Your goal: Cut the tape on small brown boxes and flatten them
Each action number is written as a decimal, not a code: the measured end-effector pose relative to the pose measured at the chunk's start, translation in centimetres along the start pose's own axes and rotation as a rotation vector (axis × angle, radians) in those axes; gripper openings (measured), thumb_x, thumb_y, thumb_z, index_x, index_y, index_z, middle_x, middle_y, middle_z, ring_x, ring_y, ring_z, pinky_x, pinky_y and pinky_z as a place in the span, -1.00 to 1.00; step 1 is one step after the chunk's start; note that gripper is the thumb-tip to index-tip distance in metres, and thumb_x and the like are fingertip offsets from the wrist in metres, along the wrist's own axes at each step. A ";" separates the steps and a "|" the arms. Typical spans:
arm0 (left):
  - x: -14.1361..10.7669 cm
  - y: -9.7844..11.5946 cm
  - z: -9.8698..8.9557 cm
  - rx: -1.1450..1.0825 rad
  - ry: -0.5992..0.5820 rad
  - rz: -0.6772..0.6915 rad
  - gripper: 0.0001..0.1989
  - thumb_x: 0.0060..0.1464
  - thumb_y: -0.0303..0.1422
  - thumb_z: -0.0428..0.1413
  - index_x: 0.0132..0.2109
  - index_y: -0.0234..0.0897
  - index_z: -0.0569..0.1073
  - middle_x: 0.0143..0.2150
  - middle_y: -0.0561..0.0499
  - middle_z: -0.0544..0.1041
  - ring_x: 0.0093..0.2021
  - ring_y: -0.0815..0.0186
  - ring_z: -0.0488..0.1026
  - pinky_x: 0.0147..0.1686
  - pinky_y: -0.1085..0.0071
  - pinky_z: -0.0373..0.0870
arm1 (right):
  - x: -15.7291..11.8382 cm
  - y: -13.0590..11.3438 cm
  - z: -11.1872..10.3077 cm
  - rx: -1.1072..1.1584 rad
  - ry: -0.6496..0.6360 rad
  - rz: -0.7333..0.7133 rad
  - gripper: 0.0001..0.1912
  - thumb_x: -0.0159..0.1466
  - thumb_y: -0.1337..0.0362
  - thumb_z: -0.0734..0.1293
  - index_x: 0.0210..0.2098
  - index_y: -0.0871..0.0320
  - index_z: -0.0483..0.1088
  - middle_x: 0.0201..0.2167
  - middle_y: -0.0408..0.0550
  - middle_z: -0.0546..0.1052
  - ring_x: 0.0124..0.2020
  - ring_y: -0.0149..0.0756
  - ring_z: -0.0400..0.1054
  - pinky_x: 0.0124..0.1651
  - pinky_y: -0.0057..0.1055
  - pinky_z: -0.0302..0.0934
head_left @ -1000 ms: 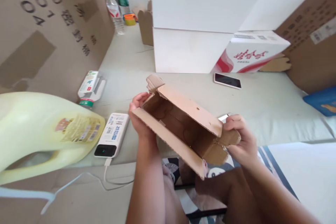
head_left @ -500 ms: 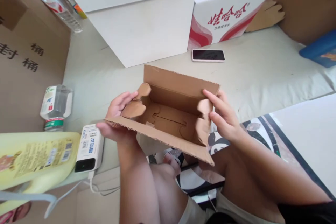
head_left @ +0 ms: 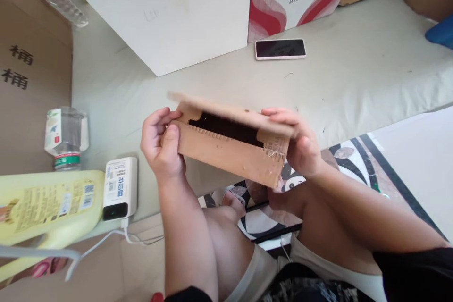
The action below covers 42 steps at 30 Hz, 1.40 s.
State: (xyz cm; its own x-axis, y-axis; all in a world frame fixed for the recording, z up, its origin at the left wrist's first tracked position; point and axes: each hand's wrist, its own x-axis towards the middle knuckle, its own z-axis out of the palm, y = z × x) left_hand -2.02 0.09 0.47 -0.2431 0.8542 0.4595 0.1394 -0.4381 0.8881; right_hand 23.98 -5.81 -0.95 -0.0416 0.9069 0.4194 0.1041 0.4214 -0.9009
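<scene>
A small brown cardboard box is held in the air between both hands. Its end flaps are folded inward, and the two long flaps lean over the opening, with a dark gap left between them. My left hand grips the left end, thumb on the near flap and fingers at the far corner. At the right end my right hand holds the box, its fingers lying on the far flap, which is blurred. The inside of the box is mostly hidden.
Beyond the box, a phone lies by a white box with red print and a large white box. At left are a power bank with a cable, a yellow jug, clear bottles and a large carton.
Both long flaps have swung inward over the opening, and the end flaps now lie folded in. My left thumb has moved onto the near flap. The view has shifted, so the background sits higher.
</scene>
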 end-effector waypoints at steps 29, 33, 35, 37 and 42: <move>-3.8 2.6 3.4 0.010 0.193 -0.205 -0.68 -0.09 -0.47 0.00 -0.21 -0.40 0.57 -0.15 -0.10 0.63 -0.06 0.23 0.51 0.12 0.25 0.37 | 0.9 1.5 -2.6 0.049 0.058 0.137 -0.65 0.40 0.10 0.23 0.13 0.00 0.20 0.03 -0.06 0.45 0.11 -0.17 0.39 0.26 -0.05 0.30; -4.3 2.7 4.5 -0.018 0.178 -0.201 -0.70 -0.04 -0.51 0.00 -0.17 -0.42 0.53 -0.13 -0.09 0.61 -0.04 0.25 0.48 0.14 0.24 0.33 | 1.1 3.3 -3.5 0.040 0.046 0.169 -0.67 0.44 -0.01 0.16 0.05 0.03 0.26 -0.04 -0.09 0.44 0.09 -0.16 0.39 0.21 -0.06 0.34; -4.5 2.8 5.0 0.045 0.172 -0.248 -0.73 0.07 -0.57 -0.03 -0.12 -0.41 0.49 -0.11 -0.02 0.59 0.03 0.30 0.45 0.20 0.26 0.27 | 1.3 3.8 -4.0 0.033 0.019 0.168 -0.65 0.45 -0.04 0.12 0.04 0.03 0.28 -0.03 -0.07 0.44 0.11 -0.12 0.38 0.20 -0.06 0.34; -4.7 3.1 5.3 0.125 0.169 -0.322 -0.73 0.17 -0.61 -0.07 -0.07 -0.38 0.45 -0.08 0.05 0.57 0.12 0.34 0.42 0.25 0.27 0.22 | 1.4 3.9 -4.2 0.029 0.012 0.177 -0.63 0.46 -0.05 0.10 0.04 0.04 0.29 -0.02 -0.05 0.44 0.13 -0.09 0.37 0.18 -0.06 0.36; -5.2 3.6 5.6 0.177 0.187 -0.307 -0.78 0.21 -0.40 -0.02 -0.10 -0.31 0.48 -0.06 0.04 0.59 0.16 0.19 0.44 0.21 0.17 0.29 | 1.5 3.3 -3.9 0.068 0.060 0.226 -0.61 0.47 -0.07 0.10 0.02 0.04 0.32 -0.06 -0.07 0.46 0.11 -0.14 0.39 0.16 -0.09 0.38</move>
State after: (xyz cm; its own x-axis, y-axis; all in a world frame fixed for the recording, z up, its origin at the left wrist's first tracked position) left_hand 5.07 -4.33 1.20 -0.4671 0.8652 0.1821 0.1921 -0.1017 0.9761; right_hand 28.11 -3.08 -2.85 0.0341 0.9771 0.2102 0.0370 0.2089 -0.9772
